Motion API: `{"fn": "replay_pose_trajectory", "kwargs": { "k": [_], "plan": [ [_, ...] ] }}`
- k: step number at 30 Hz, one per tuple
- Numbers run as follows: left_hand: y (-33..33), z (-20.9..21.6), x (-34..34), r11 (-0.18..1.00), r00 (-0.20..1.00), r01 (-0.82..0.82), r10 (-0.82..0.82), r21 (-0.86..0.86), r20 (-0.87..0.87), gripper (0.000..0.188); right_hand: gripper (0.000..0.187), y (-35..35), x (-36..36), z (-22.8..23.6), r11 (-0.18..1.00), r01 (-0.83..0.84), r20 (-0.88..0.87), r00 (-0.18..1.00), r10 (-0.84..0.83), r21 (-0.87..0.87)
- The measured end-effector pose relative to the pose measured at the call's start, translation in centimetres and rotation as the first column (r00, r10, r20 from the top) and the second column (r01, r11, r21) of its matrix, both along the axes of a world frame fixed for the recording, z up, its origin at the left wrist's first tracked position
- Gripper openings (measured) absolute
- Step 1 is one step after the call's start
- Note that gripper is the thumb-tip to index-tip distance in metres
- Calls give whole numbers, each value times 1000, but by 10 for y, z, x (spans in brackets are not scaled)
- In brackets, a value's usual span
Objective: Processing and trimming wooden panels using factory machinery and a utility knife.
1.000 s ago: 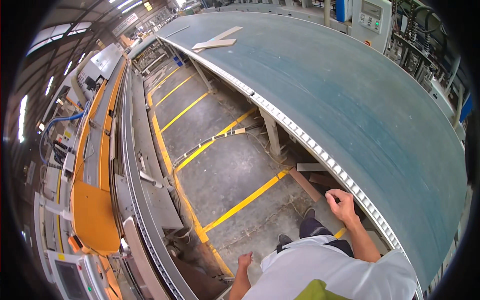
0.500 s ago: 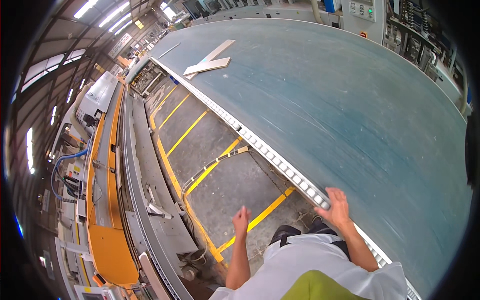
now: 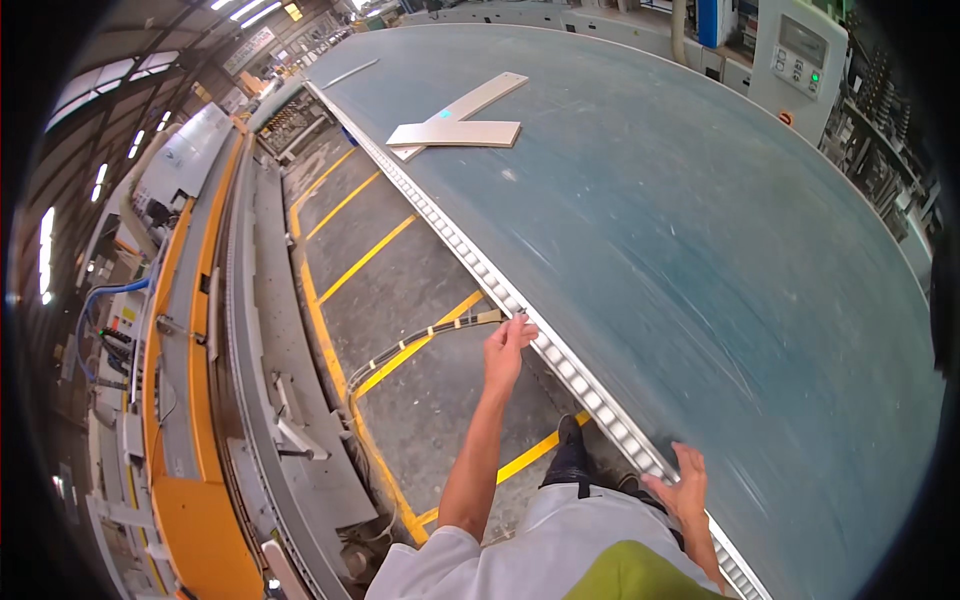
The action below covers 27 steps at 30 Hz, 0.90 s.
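My left hand reaches forward to the white roller strip that runs along the near edge of the wide blue-green conveyor belt. Its fingers are bent and pressed together right at the strip; what they hold, if anything, is hidden. Lower down, my right hand is by the same strip, thumb and fingers apart over the belt's edge, holding nothing. Farther off, two pale flat boards lie on the belt. The upper board rests across the lower board.
To the left stands a long machine with an orange cover and a grey rail. Yellow lines mark the concrete floor between it and the belt. A cable lies across that floor. A control panel stands at the far right.
My left hand has moved forward and right, up to the roller strip. My right hand stays near the belt edge. My view has shifted along the belt, and the boards look nearer.
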<state>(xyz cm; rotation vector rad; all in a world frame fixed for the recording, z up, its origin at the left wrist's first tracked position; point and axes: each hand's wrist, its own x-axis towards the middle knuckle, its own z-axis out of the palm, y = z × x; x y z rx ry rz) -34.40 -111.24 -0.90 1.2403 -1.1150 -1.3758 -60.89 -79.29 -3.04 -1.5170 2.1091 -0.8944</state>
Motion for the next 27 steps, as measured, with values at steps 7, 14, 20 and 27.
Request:
{"fn": "replay_pose_trajectory", "kwargs": {
  "k": [7,14,20,27],
  "plan": [
    [-91,-19,28,988,980,98,-76,-116,182,40,82,-50,30,10,996,55,-76,996,-50,66],
    [-214,-21,53,880,770,348,-73,-322,634,60,89,-59,56,15,984,145,-91,987,-136,102],
    [-338,-2,35,753,210,645,-12,-129,978,88,95,-64,77,5,959,231,-311,935,-171,166],
    [-453,-4,-33,667,-140,745,120,25,983,96,94,-80,79,-2,946,285,-414,888,-201,152]
  ]
}}
